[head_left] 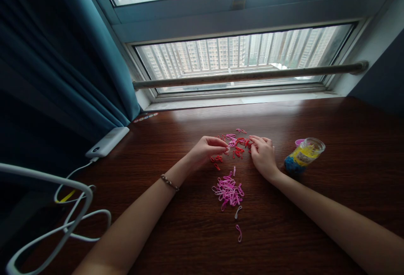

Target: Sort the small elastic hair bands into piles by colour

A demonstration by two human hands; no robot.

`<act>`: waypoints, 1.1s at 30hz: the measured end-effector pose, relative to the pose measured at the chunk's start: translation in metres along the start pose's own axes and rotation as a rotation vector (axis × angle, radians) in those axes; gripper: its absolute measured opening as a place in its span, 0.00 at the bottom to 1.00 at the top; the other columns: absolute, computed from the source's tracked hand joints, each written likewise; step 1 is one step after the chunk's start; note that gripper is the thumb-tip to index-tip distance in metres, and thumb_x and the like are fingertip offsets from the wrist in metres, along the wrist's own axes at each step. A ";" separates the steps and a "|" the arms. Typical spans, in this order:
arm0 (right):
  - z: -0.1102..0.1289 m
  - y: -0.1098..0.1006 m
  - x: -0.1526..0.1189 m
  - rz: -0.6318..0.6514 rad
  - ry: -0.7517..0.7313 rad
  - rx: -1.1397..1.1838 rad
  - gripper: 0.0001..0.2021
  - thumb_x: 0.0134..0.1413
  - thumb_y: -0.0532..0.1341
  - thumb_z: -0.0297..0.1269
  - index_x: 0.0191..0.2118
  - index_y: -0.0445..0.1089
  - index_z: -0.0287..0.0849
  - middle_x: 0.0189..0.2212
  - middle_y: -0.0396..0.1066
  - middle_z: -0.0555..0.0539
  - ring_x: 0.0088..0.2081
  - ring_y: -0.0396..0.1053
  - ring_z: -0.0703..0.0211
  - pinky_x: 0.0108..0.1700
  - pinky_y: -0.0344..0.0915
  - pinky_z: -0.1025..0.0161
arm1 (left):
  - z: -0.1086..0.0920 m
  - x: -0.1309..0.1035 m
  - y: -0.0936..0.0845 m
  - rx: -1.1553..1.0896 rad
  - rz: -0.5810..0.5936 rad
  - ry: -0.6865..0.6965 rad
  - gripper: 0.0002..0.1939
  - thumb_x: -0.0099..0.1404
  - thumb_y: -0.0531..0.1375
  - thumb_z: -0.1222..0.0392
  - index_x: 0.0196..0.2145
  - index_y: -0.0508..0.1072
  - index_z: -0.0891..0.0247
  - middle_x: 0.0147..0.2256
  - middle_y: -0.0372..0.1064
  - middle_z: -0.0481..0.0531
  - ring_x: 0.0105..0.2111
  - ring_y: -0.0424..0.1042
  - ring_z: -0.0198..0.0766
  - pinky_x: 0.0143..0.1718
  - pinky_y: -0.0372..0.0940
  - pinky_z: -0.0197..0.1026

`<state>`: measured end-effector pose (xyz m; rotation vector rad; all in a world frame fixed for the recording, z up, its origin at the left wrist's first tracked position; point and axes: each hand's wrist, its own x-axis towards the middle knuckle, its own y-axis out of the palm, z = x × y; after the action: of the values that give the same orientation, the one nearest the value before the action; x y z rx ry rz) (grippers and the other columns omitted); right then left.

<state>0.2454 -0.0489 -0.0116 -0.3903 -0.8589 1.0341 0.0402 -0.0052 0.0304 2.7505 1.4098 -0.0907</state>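
Note:
My left hand (211,148) is closed in a pinch, with a pale pink hair tie (227,151) at its fingertips. Opposite it, my right hand (263,153) rests on the table with fingers stretched out, the tips at the edge of the red hair ties (238,152). Between the hands, a few pink hair ties (232,141) lie mixed with the red ones. Closer to me is a larger pile of pink hair ties (229,190). One pale hair tie (237,212) and one pink loop (239,233) lie apart below that pile.
A clear jar (303,156) with blue and yellow contents stands right of my right hand, a pink lid (299,142) behind it. On the left are a white power bank (107,143), white cables (89,190) and a blue curtain (104,56). A window rail (252,76) runs behind the table.

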 end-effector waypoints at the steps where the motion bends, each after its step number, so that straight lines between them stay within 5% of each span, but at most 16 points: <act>1: 0.000 0.000 0.001 -0.017 -0.026 0.078 0.14 0.52 0.51 0.29 0.42 0.70 0.39 0.43 0.70 0.45 0.46 0.60 0.50 0.48 0.57 0.51 | -0.003 -0.001 0.001 0.039 0.059 -0.003 0.11 0.48 0.65 0.61 0.31 0.75 0.69 0.27 0.71 0.53 0.28 0.69 0.34 0.31 0.64 0.36; 6: 0.005 -0.005 0.000 -0.004 -0.048 0.430 0.11 0.52 0.54 0.35 0.38 0.72 0.39 0.38 0.72 0.45 0.38 0.68 0.57 0.41 0.64 0.61 | -0.013 -0.008 0.007 0.248 0.435 -0.040 0.10 0.49 0.64 0.60 0.30 0.76 0.68 0.30 0.72 0.55 0.30 0.70 0.36 0.32 0.64 0.36; 10: 0.009 -0.007 -0.002 0.028 0.036 0.520 0.11 0.50 0.57 0.39 0.37 0.73 0.42 0.33 0.74 0.47 0.33 0.70 0.57 0.37 0.66 0.62 | -0.013 -0.012 0.017 0.376 0.534 -0.029 0.13 0.50 0.64 0.58 0.33 0.76 0.67 0.29 0.72 0.54 0.28 0.70 0.36 0.29 0.64 0.35; 14: 0.011 -0.008 -0.003 0.020 0.058 0.545 0.11 0.49 0.58 0.41 0.35 0.72 0.41 0.31 0.74 0.47 0.31 0.71 0.57 0.35 0.66 0.62 | -0.009 -0.011 0.020 0.570 0.437 0.097 0.13 0.53 0.61 0.54 0.29 0.75 0.69 0.23 0.69 0.50 0.22 0.66 0.32 0.22 0.59 0.32; 17: 0.016 -0.010 -0.006 0.024 -0.019 0.548 0.10 0.50 0.59 0.40 0.35 0.70 0.41 0.30 0.73 0.47 0.31 0.71 0.58 0.34 0.66 0.63 | -0.003 -0.005 0.014 0.793 0.156 0.281 0.15 0.59 0.56 0.54 0.28 0.73 0.69 0.21 0.67 0.49 0.22 0.64 0.31 0.24 0.59 0.33; 20: 0.023 -0.013 -0.014 0.083 -0.270 0.484 0.06 0.51 0.59 0.37 0.33 0.70 0.41 0.28 0.73 0.48 0.29 0.70 0.61 0.34 0.65 0.65 | 0.005 0.002 0.007 1.085 -0.094 0.501 0.12 0.62 0.52 0.58 0.34 0.73 0.66 0.32 0.70 0.54 0.35 0.67 0.38 0.38 0.62 0.40; 24: 0.032 -0.017 -0.025 0.365 -0.763 0.405 0.06 0.52 0.58 0.35 0.33 0.71 0.42 0.26 0.72 0.48 0.28 0.67 0.62 0.33 0.64 0.65 | 0.016 0.006 0.004 1.333 -0.062 0.571 0.17 0.64 0.50 0.58 0.50 0.64 0.59 0.50 0.63 0.53 0.54 0.54 0.43 0.54 0.49 0.50; 26: 0.034 -0.019 -0.028 0.422 -0.873 0.379 0.06 0.52 0.58 0.36 0.35 0.70 0.42 0.26 0.72 0.47 0.29 0.67 0.62 0.34 0.64 0.64 | 0.021 0.006 0.004 1.397 -0.005 0.524 0.20 0.64 0.49 0.56 0.54 0.59 0.55 0.54 0.58 0.51 0.57 0.49 0.44 0.56 0.44 0.54; 29: 0.033 -0.019 -0.026 0.284 -0.738 0.312 0.06 0.53 0.55 0.33 0.35 0.69 0.42 0.29 0.72 0.47 0.32 0.66 0.60 0.39 0.63 0.61 | 0.025 0.006 0.005 1.427 0.035 0.457 0.21 0.65 0.46 0.53 0.56 0.55 0.53 0.56 0.55 0.49 0.58 0.46 0.45 0.56 0.42 0.56; 33: 0.021 -0.012 -0.015 -0.075 -0.247 0.192 0.11 0.53 0.50 0.29 0.41 0.64 0.41 0.36 0.69 0.44 0.36 0.65 0.56 0.41 0.61 0.58 | 0.026 0.006 0.004 1.434 0.043 0.464 0.21 0.66 0.46 0.54 0.56 0.55 0.56 0.55 0.56 0.50 0.58 0.47 0.44 0.56 0.42 0.55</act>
<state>0.2327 -0.0698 0.0025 -0.0681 -0.9765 1.0987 0.0460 -0.0044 0.0041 4.1196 1.8239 -0.7896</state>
